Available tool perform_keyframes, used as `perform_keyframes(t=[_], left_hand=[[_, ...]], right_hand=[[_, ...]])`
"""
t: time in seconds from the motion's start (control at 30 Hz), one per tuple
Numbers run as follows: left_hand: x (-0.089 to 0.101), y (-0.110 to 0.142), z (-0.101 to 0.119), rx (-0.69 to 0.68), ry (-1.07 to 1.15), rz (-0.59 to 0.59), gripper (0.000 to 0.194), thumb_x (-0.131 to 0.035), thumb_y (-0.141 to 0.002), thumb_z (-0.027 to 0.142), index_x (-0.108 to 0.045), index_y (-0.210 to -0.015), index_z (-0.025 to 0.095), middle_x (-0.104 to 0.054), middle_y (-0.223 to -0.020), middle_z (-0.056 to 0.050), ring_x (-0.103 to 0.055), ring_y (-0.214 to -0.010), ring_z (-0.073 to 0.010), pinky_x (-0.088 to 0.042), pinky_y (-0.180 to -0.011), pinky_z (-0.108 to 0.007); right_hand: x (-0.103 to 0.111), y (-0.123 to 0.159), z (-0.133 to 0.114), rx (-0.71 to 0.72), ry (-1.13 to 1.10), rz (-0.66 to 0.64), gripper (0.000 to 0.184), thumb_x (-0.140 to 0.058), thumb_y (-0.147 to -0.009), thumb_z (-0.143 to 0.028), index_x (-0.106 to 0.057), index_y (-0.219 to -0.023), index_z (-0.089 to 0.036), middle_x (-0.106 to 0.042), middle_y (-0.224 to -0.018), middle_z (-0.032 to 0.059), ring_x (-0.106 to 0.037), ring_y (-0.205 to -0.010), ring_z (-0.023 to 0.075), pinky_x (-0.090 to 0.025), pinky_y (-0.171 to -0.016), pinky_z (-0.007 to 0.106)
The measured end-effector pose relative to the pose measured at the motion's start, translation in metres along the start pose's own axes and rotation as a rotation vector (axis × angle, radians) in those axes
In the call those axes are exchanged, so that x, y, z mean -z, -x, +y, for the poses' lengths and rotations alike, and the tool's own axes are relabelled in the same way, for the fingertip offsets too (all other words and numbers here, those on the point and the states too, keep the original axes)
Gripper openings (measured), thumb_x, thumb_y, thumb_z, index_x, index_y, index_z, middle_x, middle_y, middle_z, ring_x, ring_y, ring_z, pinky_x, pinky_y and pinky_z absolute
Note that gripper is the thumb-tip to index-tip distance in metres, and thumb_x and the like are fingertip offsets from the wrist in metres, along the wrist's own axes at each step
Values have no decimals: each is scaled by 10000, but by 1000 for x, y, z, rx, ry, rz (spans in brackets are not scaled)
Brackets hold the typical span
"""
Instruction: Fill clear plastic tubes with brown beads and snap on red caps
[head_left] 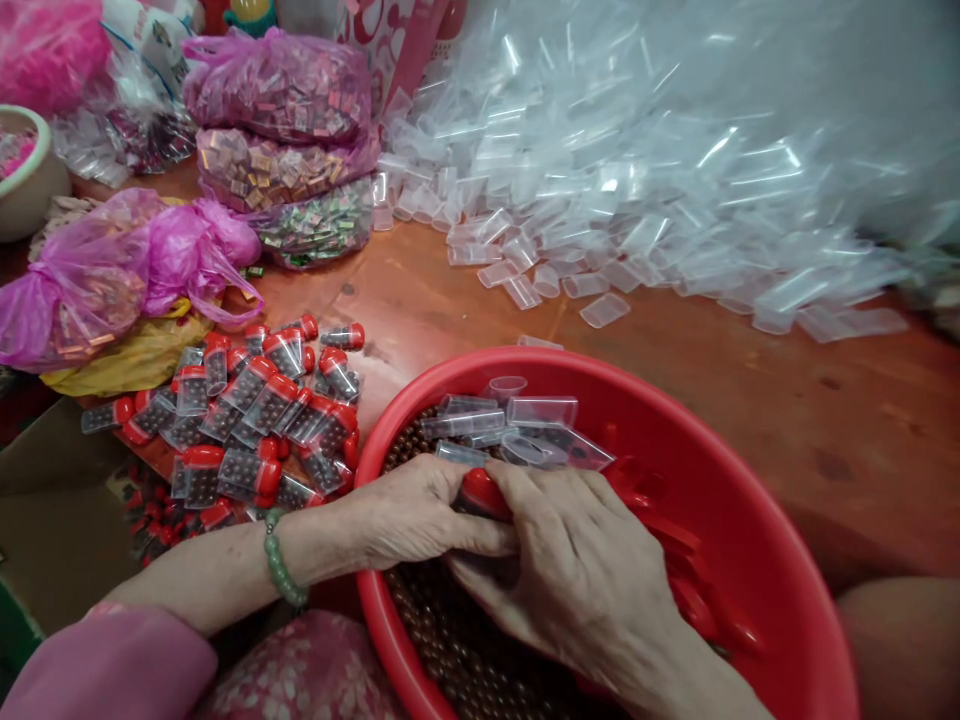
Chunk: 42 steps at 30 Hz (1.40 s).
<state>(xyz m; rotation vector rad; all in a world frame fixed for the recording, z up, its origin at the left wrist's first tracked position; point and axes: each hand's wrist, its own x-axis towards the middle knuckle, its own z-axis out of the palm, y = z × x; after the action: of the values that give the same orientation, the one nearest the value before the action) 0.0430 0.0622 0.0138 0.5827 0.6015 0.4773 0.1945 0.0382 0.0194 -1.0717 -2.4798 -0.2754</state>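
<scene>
Above a red basin (757,500), my left hand (412,515) and my right hand (577,560) are closed together around one small red-capped container (484,493). Its red cap shows between my thumbs and fingers; the body is mostly hidden. Brown beads (442,640) lie in the basin below my hands. Several empty clear plastic tubes (541,411) rest on the beads just beyond my fingers. Loose red caps (675,560) sit on the basin's right side, partly behind my right hand.
Left of the basin lies a pile of filled, red-capped containers (274,405). A large heap of clear tubes (600,200) covers the back right. Pink bags of small pieces (285,100) are stacked at the back left. A cardboard box (60,500) stands at lower left.
</scene>
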Motion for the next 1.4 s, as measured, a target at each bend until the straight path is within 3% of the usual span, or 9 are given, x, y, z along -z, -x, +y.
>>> perform_keyframes(t=[0.33,0.57,0.67,0.73,0.83,0.9,1.0,1.2,1.4], left_hand=[[1,1,-1,-35,-36,-21,439,-847,-552,489,-683,-715,116,-640,-705,-10,-541,-714,-127,-431,-804,-277],[-2,21,4,-289,-245,71,426,-593,-829,563,-586,-900,144,-580,-746,-12,-544,-699,-118,-455,-728,-266],[-2,58,18,-385,-606,271,281,-487,-929,430,-569,-955,163,-592,-785,-19,-557,-740,-128,-456,-743,-262],[7,87,27,-372,-949,530,237,-460,-941,388,-585,-954,188,-623,-847,-25,-585,-788,-151,-462,-757,-276],[39,124,36,-255,-1482,993,286,-429,-931,429,-592,-984,200,-656,-929,-66,-625,-859,-243,-486,-812,-393],[63,138,38,-150,-1793,1119,339,-406,-920,449,-596,-1000,179,-661,-977,-133,-625,-966,-348,-467,-881,-524],[79,136,36,-283,-2003,1094,483,-466,-892,468,-516,-1219,116,-556,-1279,-235,-491,-1237,-435,-386,-1017,-608],[37,71,42,-716,-1823,646,247,-534,-913,250,-567,-1149,186,-658,-1136,-93,-609,-1072,-237,-509,-946,-424],[17,19,50,-689,-1828,363,129,-509,-911,125,-612,-988,122,-677,-953,-91,-594,-923,-212,-524,-852,-388]], right_hand=[[-7,0,0,-10,-9,39,365,-533,-861,-368,-500,-1088,-83,-621,-745,119,-544,-661,242,-432,-610,359],[7,0,1,-39,-186,-53,609,-428,-948,-478,-369,-1352,-26,-648,-1113,223,-630,-1004,279,-522,-788,375],[13,9,11,-126,-243,-112,653,-471,-933,-479,-344,-1406,-47,-616,-1214,224,-621,-1080,283,-540,-841,374],[12,19,23,-185,-203,-138,505,-469,-947,-415,-455,-1335,-92,-640,-1188,193,-645,-1042,277,-551,-834,380],[7,35,44,-263,-139,-187,337,-439,-964,-330,-577,-1192,-123,-685,-1095,158,-680,-934,267,-565,-807,403],[4,42,54,-300,-112,-237,309,-439,-958,-277,-597,-1170,-118,-684,-1092,161,-676,-937,277,-559,-817,425],[1,37,59,-284,-150,-337,266,-506,-914,-215,-615,-1141,-131,-679,-1076,142,-660,-940,262,-542,-824,408],[-14,0,41,-154,-100,-578,81,-592,-840,-153,-661,-880,-139,-649,-886,108,-615,-778,242,-492,-693,380],[-39,-14,29,-154,-117,-583,174,-505,-825,-21,-652,-847,-111,-647,-855,121,-600,-783,236,-464,-699,366]])
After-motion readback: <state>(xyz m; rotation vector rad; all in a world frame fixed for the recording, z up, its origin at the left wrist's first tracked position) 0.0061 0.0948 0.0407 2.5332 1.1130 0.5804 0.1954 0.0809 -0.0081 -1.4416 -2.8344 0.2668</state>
